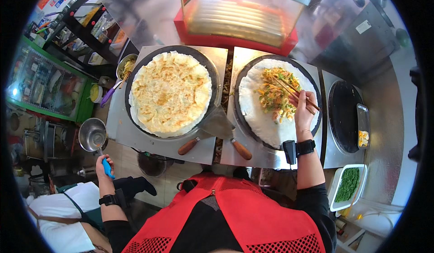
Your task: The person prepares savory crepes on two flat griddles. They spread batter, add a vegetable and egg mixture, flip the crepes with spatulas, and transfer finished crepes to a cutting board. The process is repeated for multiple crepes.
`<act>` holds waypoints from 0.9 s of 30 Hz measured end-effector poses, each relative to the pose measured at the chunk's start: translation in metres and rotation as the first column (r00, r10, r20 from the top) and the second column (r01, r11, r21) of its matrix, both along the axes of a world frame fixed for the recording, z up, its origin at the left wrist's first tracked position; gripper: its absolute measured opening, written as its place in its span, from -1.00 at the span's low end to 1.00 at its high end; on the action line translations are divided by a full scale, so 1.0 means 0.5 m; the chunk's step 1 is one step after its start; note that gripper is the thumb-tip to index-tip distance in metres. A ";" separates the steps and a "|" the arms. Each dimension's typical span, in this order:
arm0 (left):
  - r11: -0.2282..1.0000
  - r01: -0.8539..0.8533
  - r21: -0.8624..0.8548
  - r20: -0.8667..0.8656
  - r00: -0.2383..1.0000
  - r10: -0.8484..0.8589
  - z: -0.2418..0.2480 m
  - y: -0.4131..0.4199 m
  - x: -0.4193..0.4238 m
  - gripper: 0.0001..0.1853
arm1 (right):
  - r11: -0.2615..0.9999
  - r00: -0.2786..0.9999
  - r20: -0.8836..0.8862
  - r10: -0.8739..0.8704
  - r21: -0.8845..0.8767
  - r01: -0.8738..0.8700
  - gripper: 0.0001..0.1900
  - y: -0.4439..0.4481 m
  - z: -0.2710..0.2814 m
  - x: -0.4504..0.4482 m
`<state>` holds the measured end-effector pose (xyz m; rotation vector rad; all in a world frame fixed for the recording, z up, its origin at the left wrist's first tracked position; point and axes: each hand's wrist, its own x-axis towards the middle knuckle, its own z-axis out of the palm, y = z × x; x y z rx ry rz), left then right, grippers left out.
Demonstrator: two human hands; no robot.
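Note:
My right hand (303,107) grips a pair of wooden chopsticks (288,89), their tips in a shredded vegetable filling (278,95). That filling lies on a pale thin crepe (251,117), spread over the right-hand round griddle (238,112). Out to the left, my left hand (105,166) holds a metal ladle (92,135) by its blue handle, away from the griddles. A browned flatbread (171,93) covers most of the left griddle (214,80). Between both griddles rest two wide metal spatulas (217,122) with wooden handles.
A third black griddle (342,114) carries a metal tray (362,112) with some food. Chopped greens (348,184) fill a white tub at right. A glass-fronted food warmer (237,19) stands behind. At left are a metal bowl (126,66) and a green-framed display case (47,80). Another person (64,212) is at lower left.

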<state>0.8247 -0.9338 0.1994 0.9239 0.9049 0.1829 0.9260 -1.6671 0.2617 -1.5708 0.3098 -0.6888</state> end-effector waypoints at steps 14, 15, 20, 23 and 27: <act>0.912 0.313 -0.265 -0.155 0.920 -0.361 -0.092 0.172 0.123 -0.74 | 0.952 0.952 0.048 -0.301 -0.048 0.303 -0.81 0.058 0.034 -0.136; 0.909 0.323 -0.264 -0.152 0.917 -0.369 -0.097 0.172 0.140 -0.74 | 0.956 0.959 0.025 -0.282 -0.072 0.283 -0.82 0.056 0.021 -0.109; 0.892 0.410 -0.194 -0.224 0.866 -0.447 -0.074 0.172 0.165 -0.74 | 0.980 0.979 -0.041 -0.199 0.024 0.200 -0.83 0.098 0.018 -0.046; 0.882 0.427 -0.200 -0.254 0.847 -0.468 -0.091 0.201 0.179 -0.78 | 0.971 0.971 0.014 -0.239 -0.005 0.239 -0.82 0.077 0.024 -0.051; 0.817 0.577 -0.005 -0.391 0.751 -0.533 -0.001 0.119 0.196 -0.79 | 0.967 0.988 -0.019 -0.153 0.204 0.154 -0.84 0.091 0.006 0.007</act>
